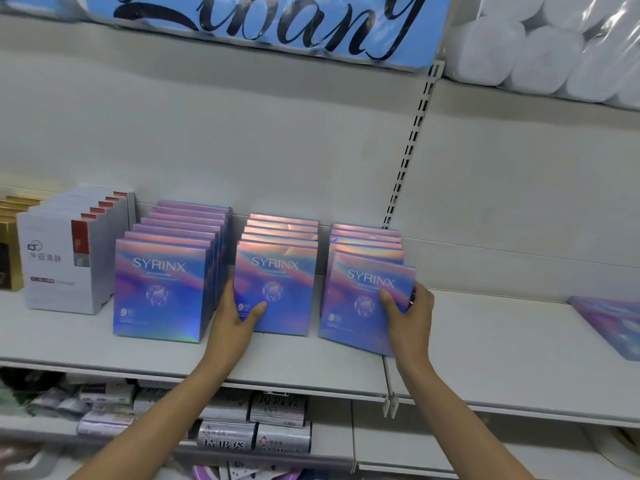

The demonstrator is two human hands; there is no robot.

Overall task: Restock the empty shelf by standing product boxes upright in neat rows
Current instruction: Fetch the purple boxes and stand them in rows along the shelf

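While both my forearms reach in over the front edge of the shelf [311, 372], each grip is clamped on a box. My left hand [232, 315] holds the lower left corner of the front box of the middle row [277, 285], thumb across its face and fingers behind its left edge. My right hand [408, 313] holds the front box of the right row [367, 299] by its right edge, thumb on the face and fingers wrapped round the back; this box tilts to the right and stands just ahead of the others in its row.

Three rows of iridescent blue-violet boxes marked SYRINX stand upright on the shelf, running from near its front edge to the back panel [242, 150]. Left row [162, 289]: deepest, untouched. Toward the shelf's left end stands a row of white boxes [62, 258] with red corners, with gold-edged boxes [8, 251] beyond them. One flat purple box [609, 323] lies at the shelf's right end, well apart from the rows. Behind and above, rolls of white tissue [540, 53] in plastic wrap sit on the upper shelf.
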